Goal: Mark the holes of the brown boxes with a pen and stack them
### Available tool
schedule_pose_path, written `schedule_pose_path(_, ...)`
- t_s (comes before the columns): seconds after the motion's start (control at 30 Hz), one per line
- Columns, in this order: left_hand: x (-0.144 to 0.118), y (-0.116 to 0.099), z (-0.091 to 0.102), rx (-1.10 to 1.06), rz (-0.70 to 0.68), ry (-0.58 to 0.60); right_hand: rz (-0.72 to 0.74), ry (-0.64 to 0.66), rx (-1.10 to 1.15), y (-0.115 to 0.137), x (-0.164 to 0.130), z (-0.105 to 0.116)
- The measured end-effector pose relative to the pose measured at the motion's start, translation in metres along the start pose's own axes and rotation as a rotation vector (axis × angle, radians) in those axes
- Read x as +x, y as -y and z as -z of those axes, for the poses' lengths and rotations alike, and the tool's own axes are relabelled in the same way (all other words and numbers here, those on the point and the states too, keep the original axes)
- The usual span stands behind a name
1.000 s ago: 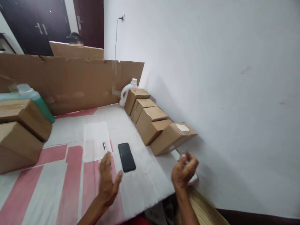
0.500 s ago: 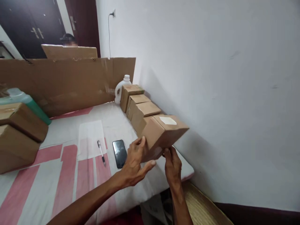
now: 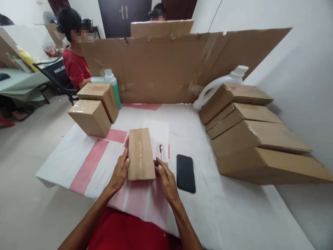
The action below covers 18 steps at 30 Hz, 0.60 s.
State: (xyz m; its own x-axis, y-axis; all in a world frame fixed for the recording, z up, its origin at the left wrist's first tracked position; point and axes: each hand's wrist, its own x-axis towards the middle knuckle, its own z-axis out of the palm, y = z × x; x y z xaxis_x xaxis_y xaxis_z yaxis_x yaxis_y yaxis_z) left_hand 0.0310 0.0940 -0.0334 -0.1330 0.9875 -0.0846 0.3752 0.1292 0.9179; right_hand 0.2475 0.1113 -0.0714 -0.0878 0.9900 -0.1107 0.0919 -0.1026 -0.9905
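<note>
A small brown cardboard box (image 3: pixel 142 154) with clear tape down the middle of its upper face is in front of me, over a white sheet of paper (image 3: pixel 162 130). My left hand (image 3: pixel 121 171) presses on its left side, and my right hand (image 3: pixel 166 178) is against its right side, so the box is held between them. Just right of the box, close to my right fingertips, a pen (image 3: pixel 160 151) lies partly hidden. A black phone (image 3: pixel 185 173) rests face up on the striped cloth, to the right of my right hand.
Several cardboard boxes (image 3: pixel 281 133) stand in a row at the right by the wall, a white jug (image 3: pixel 221 83) behind them. Left are two boxes (image 3: pixel 91 116) and a green-liquid bottle (image 3: pixel 115 86). A cardboard panel (image 3: pixel 161 69) closes off the back; two people are beyond it.
The box has come from beside the row at the right to the middle of the table, between both hands. My view has swung left, and the box's white label no longer shows.
</note>
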Motion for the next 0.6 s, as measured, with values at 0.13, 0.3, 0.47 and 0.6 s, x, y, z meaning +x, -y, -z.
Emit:
schedule_pose_path(0.13,-0.009,0.001,0.003,-0.011,0.019,0.074,-0.052,0.094,0.002,0.009,-0.011,0.014)
schedule_pose_path(0.3,-0.015,-0.03,0.03,-0.098,-0.054,0.137,0.062,0.169,0.055,0.058,-0.024,0.032)
schedule_pose_path(0.47,-0.01,-0.056,0.045,-0.201,-0.211,0.117,0.285,0.238,-0.101,0.09,-0.017,0.036)
schedule_pose_path(0.6,0.007,-0.062,0.039,-0.057,-0.257,0.011,0.324,0.25,-0.19,0.083,0.019,0.026)
